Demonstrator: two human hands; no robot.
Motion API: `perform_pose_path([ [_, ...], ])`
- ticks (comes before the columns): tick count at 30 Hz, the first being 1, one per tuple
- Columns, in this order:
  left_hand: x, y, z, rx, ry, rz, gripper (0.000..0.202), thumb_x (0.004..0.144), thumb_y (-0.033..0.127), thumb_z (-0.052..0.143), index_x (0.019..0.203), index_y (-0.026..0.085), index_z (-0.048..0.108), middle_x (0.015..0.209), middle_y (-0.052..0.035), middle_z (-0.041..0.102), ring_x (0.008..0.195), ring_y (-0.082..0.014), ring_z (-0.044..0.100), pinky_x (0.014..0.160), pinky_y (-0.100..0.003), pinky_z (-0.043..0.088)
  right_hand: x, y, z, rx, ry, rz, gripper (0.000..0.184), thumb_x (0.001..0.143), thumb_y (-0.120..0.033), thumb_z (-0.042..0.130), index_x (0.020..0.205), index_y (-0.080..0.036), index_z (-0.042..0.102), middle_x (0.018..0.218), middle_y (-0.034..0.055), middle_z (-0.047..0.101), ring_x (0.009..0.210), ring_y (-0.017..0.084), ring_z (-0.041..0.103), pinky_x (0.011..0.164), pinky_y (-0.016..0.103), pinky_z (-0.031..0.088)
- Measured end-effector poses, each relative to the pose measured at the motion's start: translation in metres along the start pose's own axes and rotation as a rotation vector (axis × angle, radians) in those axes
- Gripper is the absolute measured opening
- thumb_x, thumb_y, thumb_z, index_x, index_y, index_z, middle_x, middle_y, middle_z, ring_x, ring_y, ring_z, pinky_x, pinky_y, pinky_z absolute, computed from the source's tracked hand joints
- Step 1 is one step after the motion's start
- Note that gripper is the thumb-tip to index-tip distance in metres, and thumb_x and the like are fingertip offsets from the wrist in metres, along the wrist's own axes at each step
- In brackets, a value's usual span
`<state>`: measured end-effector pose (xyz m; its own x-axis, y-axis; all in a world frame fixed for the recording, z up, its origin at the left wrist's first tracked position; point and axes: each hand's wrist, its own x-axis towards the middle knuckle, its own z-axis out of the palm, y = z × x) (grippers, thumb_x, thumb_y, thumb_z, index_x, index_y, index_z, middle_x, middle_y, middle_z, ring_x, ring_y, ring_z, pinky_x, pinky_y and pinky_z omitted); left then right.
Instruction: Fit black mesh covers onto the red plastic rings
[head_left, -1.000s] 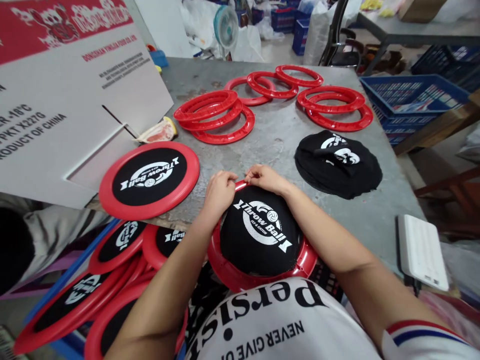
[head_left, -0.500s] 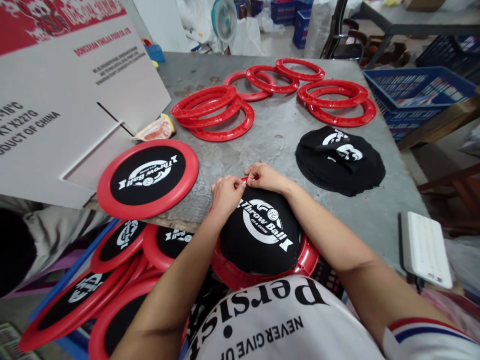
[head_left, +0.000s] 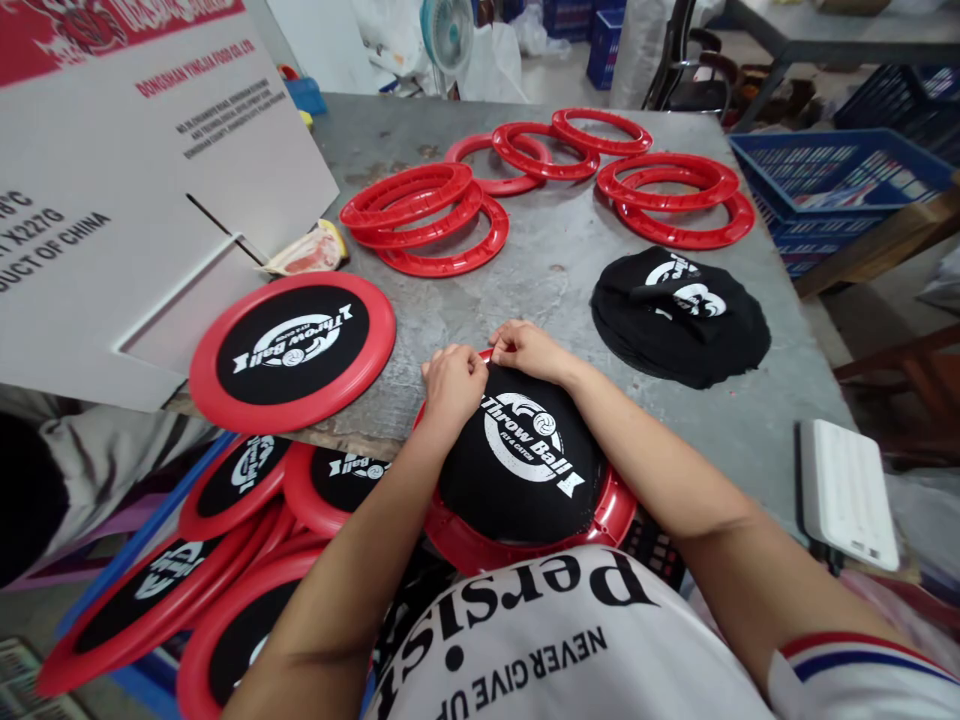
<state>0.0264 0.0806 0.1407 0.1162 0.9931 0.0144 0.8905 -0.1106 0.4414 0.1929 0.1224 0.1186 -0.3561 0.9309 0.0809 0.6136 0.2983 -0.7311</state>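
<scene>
A red plastic ring (head_left: pixel 616 512) lies at the table's near edge against my body, covered by a black cloth disc (head_left: pixel 525 462) printed "Throw Ball". My left hand (head_left: pixel 452 384) and my right hand (head_left: pixel 529 349) meet at the far rim of the ring. Both hands pinch the cloth's edge there, fingers curled and close together. A finished red disc with black centre (head_left: pixel 292 350) rests on the table to the left.
Several bare red rings (head_left: pixel 427 215) lie across the far table, and a pile of black cloth discs (head_left: pixel 681 318) sits at right. Finished discs (head_left: pixel 240 480) are stacked low at left. A white carton (head_left: pixel 112 180), a white box (head_left: pixel 846 492) and blue crates (head_left: pixel 825 180) surround the table.
My hands have drawn closer together at the ring's far rim, and the red edge that showed between them is now mostly covered by cloth.
</scene>
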Motion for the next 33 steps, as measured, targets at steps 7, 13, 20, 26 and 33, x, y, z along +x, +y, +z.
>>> perform_pose_path([
  [7, 0.002, -0.002, 0.001, -0.059, 0.023, -0.02, 0.016, 0.087, 0.017, 0.051, 0.076, 0.019, 0.062, 0.097, -0.0092, 0.07, 0.103, -0.0276, 0.061, 0.091, -0.042, 0.041, 0.002, 0.0, 0.004, -0.016, 0.026, 0.004, 0.016, 0.077, -0.008, 0.067, 0.063, -0.016, 0.065, 0.094, 0.0047, 0.07, 0.095, 0.018, 0.062, 0.094, 0.031, 0.044],
  [13, 0.006, -0.008, 0.004, -0.183, 0.008, -0.006, 0.018, 0.088, 0.021, 0.051, 0.078, 0.019, 0.067, 0.098, -0.0086, 0.072, 0.102, -0.026, 0.063, 0.094, -0.04, 0.045, 0.003, -0.002, 0.005, -0.009, 0.028, 0.009, 0.018, 0.079, -0.009, 0.064, 0.063, -0.017, 0.063, 0.091, 0.007, 0.069, 0.097, 0.021, 0.061, 0.102, 0.037, 0.039],
  [20, 0.002, -0.024, -0.012, -0.36, 0.031, 0.001, 0.031, 0.089, 0.018, 0.042, 0.103, 0.019, 0.069, 0.107, -0.0058, 0.074, 0.099, -0.02, 0.067, 0.09, -0.032, 0.051, -0.002, -0.008, -0.008, 0.125, -0.042, 0.062, 0.015, 0.083, -0.013, 0.059, 0.072, -0.016, 0.069, 0.094, 0.0043, 0.072, 0.094, 0.016, 0.063, 0.093, 0.028, 0.045],
  [26, -0.064, -0.019, -0.039, 0.07, -0.09, 0.189, 0.028, 0.087, 0.014, 0.043, 0.091, 0.02, 0.071, 0.097, -0.0077, 0.075, 0.098, -0.0293, 0.062, 0.09, -0.045, 0.045, -0.011, -0.008, -0.021, 0.229, -0.07, 0.256, 0.005, 0.076, -0.014, 0.065, 0.073, -0.017, 0.069, 0.074, 0.0001, 0.069, 0.073, 0.014, 0.06, 0.07, 0.022, 0.046],
  [33, -0.071, -0.019, -0.027, 0.297, -0.068, 0.288, 0.037, 0.091, 0.016, 0.042, 0.116, 0.02, 0.07, 0.124, -0.0105, 0.071, 0.114, -0.0331, 0.057, 0.093, -0.05, 0.039, -0.037, 0.0, -0.034, 0.266, 0.066, 0.458, 0.01, 0.083, -0.024, 0.061, 0.077, -0.016, 0.064, 0.063, 0.0009, 0.062, 0.059, 0.014, 0.054, 0.059, 0.025, 0.044],
])
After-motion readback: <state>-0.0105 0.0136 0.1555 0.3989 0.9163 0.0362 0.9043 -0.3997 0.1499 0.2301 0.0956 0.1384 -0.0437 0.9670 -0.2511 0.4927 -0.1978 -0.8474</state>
